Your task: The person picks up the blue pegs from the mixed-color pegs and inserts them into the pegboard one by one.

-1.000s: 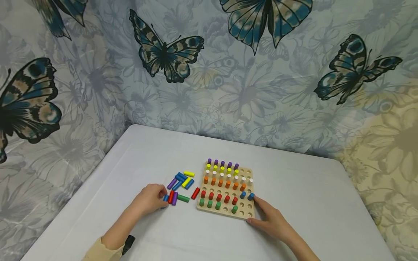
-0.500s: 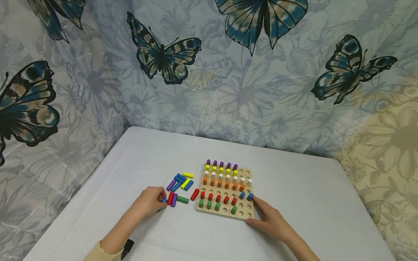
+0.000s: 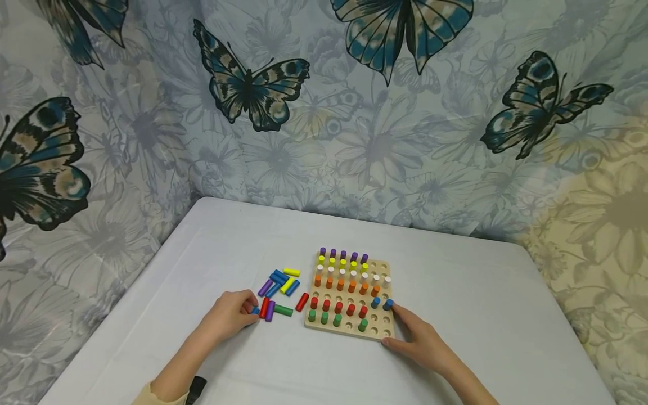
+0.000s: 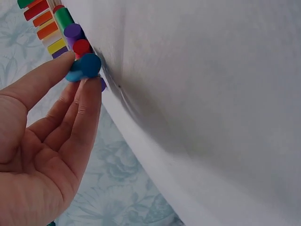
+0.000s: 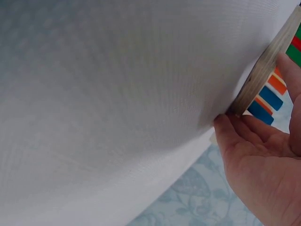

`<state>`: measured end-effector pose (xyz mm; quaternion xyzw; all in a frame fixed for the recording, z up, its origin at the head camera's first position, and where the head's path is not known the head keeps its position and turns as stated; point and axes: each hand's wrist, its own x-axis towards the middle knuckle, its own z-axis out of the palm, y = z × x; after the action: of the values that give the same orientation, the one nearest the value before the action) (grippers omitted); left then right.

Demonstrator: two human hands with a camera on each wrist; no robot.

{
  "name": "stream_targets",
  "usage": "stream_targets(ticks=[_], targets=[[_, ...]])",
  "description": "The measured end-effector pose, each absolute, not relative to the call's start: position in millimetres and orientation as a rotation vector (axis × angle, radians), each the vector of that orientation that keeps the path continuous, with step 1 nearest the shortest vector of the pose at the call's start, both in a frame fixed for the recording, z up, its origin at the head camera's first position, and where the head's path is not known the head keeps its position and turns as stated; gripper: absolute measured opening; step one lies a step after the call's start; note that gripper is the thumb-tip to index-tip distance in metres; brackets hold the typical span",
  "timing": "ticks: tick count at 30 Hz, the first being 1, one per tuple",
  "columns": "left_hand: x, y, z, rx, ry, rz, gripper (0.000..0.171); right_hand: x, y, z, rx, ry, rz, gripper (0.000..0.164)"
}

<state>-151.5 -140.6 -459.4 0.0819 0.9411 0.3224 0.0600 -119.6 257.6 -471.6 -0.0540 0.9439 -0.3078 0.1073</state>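
My left hand (image 3: 230, 315) is at the left end of the loose pegs, pinching a blue peg (image 4: 89, 65) between thumb and fingertips. Close beside that peg lie a red peg (image 3: 264, 307) and a purple peg (image 3: 270, 311), with a green peg (image 3: 283, 310) to their right. A wooden pegboard (image 3: 381, 326) bears upright rows of purple, yellow, white, orange, blue, red and green pegs. At its near right corner my right hand (image 3: 422, 343) grips it, thumb on the front edge and fingers along the right side. The right wrist view shows the board's edge (image 5: 256, 82) between thumb and fingers.
Farther back lies a loose pile of blue, yellow and purple pegs (image 3: 265, 287). Another red peg (image 3: 302, 302) rests just left of the board. The white-covered table (image 3: 455, 292) meets butterfly-patterned cloth (image 3: 283, 163) at its far and left edges.
The head view has shifted slightly. A little less of the blue peg shows at the left fingertips. Both hands keep their places, and the board stays put.
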Motion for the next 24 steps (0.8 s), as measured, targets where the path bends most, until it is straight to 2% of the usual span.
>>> stream_targets(ticks=[12, 24], targets=[[-155, -138, -461, 0.140, 2.730, 1.278, 0.019, -119, 258, -472, -0.158, 2.772, -0.913, 0.089], [-165, -121, -460, 0.152, 2.558, 1.505, 0.025, -119, 259, -473, -0.160, 2.772, -0.916, 0.089]])
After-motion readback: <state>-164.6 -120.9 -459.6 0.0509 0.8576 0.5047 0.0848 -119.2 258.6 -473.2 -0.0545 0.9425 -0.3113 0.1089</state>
